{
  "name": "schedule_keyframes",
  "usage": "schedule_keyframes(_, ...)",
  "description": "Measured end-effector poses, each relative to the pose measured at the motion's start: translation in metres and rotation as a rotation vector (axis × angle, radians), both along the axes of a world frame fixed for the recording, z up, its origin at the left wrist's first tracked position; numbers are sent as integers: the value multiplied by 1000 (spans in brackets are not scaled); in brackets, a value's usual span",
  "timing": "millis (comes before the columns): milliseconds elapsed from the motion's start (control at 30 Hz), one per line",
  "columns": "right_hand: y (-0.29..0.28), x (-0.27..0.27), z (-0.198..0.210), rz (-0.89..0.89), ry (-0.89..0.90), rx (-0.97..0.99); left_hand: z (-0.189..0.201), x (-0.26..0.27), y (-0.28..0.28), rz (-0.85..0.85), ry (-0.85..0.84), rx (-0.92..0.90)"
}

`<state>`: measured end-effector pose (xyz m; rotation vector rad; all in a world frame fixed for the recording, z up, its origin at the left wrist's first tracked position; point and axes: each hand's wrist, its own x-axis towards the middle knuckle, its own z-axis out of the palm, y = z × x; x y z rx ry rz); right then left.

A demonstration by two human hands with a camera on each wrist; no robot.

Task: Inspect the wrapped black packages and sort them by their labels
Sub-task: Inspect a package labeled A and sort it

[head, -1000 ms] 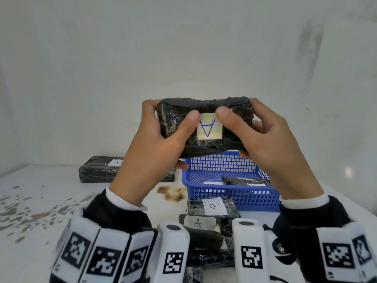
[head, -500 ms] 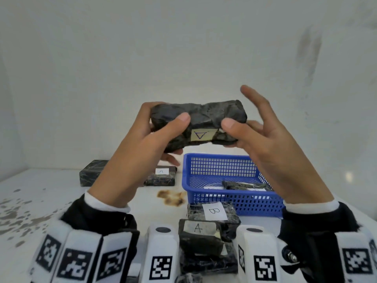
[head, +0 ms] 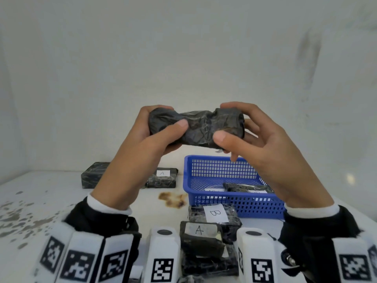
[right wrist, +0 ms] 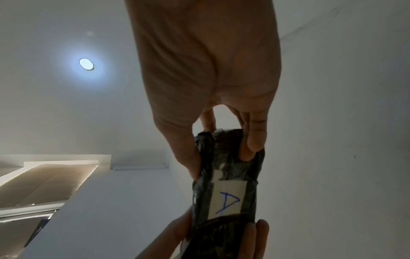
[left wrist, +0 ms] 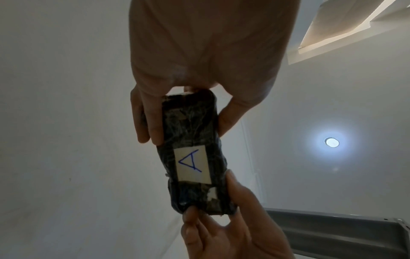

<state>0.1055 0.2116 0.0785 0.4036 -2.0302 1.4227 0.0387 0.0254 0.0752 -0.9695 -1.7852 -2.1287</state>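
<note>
Above the blue basket [head: 234,176] both hands — left hand [head: 142,139], right hand [head: 259,144] — grip the ends of a wrapped black package [head: 195,127], its A label [left wrist: 192,163] facing away — inspection step; next, probably, place it with the A-labelled packages [head: 162,177]

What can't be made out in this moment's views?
- Head view: held package shows no label; it faces down, readable only from the wrists.
- Head view: labels in the blue basket are too small, cut by its wall.
- Head view: left package, partly behind the left hand.
</note>
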Motion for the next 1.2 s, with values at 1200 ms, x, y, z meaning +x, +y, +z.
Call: schedule_keyframes(1200,3,-4,0,-117,-19,67,0,7,-1,100,-133,-183)
